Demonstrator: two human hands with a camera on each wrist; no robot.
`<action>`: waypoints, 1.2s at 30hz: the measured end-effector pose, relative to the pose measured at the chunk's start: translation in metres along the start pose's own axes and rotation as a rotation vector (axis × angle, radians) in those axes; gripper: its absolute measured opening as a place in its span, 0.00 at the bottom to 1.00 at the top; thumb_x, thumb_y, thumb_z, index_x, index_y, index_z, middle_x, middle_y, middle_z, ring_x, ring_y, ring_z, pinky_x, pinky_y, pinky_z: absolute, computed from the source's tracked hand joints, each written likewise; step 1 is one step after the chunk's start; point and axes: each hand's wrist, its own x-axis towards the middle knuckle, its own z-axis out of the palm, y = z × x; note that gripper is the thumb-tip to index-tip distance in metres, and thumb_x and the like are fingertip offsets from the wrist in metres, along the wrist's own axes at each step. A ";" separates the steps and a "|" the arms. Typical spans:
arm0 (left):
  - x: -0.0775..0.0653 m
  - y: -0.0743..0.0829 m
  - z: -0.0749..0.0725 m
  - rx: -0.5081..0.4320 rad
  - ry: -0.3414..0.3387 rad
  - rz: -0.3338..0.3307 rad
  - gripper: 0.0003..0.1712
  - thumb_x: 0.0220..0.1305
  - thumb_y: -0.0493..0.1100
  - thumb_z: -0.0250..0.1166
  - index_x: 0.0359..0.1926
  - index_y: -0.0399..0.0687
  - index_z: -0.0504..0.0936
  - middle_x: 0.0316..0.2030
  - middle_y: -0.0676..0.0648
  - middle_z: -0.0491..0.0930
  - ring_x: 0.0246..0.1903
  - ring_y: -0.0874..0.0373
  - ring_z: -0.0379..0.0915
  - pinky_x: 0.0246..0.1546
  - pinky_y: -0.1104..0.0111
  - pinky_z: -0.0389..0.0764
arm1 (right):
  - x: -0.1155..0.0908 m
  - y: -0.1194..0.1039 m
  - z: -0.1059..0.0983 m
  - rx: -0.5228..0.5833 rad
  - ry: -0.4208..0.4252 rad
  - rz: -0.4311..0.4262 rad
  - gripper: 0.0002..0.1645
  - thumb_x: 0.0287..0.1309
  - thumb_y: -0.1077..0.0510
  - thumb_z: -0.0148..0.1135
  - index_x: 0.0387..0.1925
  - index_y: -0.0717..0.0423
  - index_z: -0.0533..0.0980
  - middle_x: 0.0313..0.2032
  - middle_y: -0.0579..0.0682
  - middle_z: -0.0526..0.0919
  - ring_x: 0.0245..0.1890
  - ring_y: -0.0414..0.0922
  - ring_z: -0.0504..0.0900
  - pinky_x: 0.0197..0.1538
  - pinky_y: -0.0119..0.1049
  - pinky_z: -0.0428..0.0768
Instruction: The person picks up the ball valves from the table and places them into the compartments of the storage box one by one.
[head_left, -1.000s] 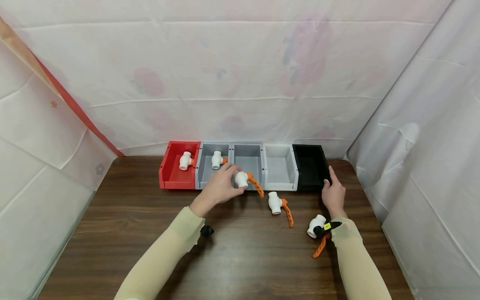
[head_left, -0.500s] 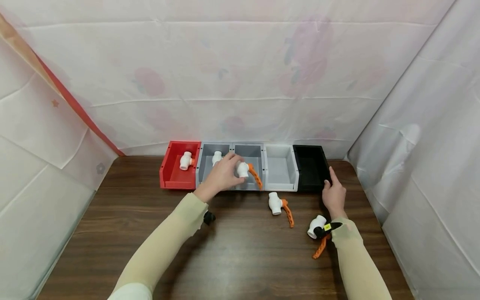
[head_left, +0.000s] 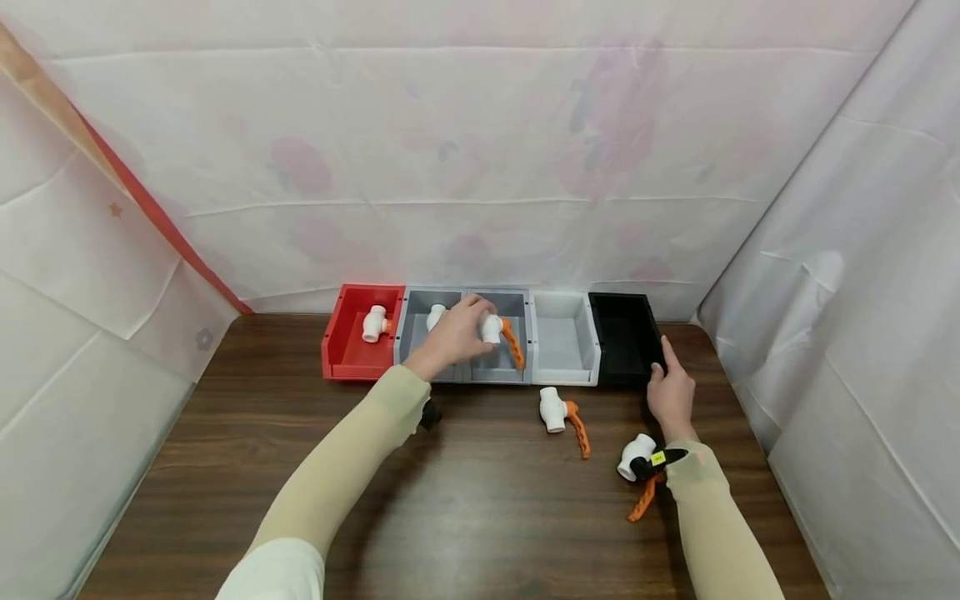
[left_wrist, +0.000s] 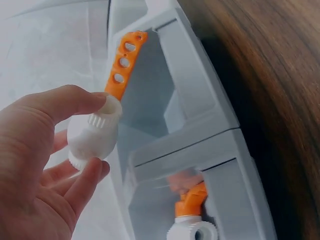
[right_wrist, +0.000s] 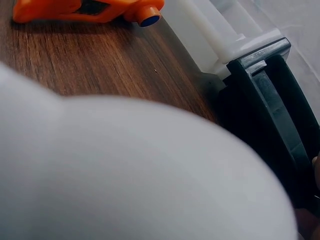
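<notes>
Left hand [head_left: 453, 335] pinches a white valve [head_left: 491, 328] over the second gray bin [head_left: 491, 369]

Behind everything we see a patterned cloth [head_left: 450, 150], and before it a dark wooden table [head_left: 472, 508]. Side by side near its far edge stand a red bin [head_left: 362, 369], the first gray bin [head_left: 413, 321], the second gray bin, a white bin [head_left: 564, 333] and a black bin [head_left: 624, 333].

The head view shows us the right hand [head_left: 671, 396] with its index finger extended against the black bin's outer side, clasping nothing that we can see. The right wrist view gives only slivers of that hand; a blurred white shape [right_wrist: 150, 170] we cannot identify fills most of it.

Our left wrist view reveals what the head view hides: the left hand's thumb and fingertips grasp the held valve at opposite ends of its body. It also shows the orange part of another valve [left_wrist: 192, 231] in the first gray bin, largely covered by the hand from above.

Only the head view gives us the valve in the red bin [head_left: 373, 323], the valve beside the white bin [head_left: 552, 410] and the valve near the right wrist [head_left: 636, 457]. Close up, holes run along the held valve's orange handle [left_wrist: 116, 91].
</notes>
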 end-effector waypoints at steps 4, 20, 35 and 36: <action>0.005 -0.004 0.004 0.006 -0.024 -0.010 0.33 0.54 0.45 0.77 0.60 0.47 0.76 0.59 0.46 0.70 0.48 0.50 0.74 0.46 0.56 0.78 | -0.001 0.001 -0.001 -0.009 0.001 -0.004 0.34 0.73 0.63 0.50 0.76 0.44 0.59 0.59 0.70 0.74 0.43 0.69 0.77 0.56 0.64 0.70; 0.026 -0.006 0.020 -0.017 -0.054 -0.031 0.34 0.54 0.42 0.77 0.62 0.48 0.74 0.62 0.47 0.67 0.51 0.49 0.72 0.52 0.52 0.74 | -0.003 0.000 -0.005 -0.018 0.005 -0.007 0.34 0.73 0.63 0.50 0.76 0.46 0.59 0.59 0.71 0.74 0.43 0.71 0.77 0.55 0.64 0.70; 0.040 -0.002 0.028 -0.014 -0.117 -0.032 0.35 0.51 0.34 0.75 0.61 0.43 0.71 0.58 0.43 0.63 0.38 0.51 0.72 0.33 0.63 0.79 | -0.002 0.003 -0.003 -0.011 0.003 -0.006 0.34 0.73 0.64 0.50 0.76 0.45 0.59 0.61 0.69 0.73 0.50 0.70 0.76 0.59 0.63 0.69; 0.041 -0.002 0.029 -0.002 -0.118 -0.031 0.35 0.52 0.34 0.74 0.61 0.43 0.71 0.57 0.42 0.63 0.37 0.51 0.72 0.32 0.64 0.78 | -0.002 0.003 -0.004 -0.010 0.003 -0.005 0.34 0.73 0.64 0.50 0.76 0.45 0.59 0.61 0.69 0.73 0.51 0.70 0.75 0.59 0.63 0.69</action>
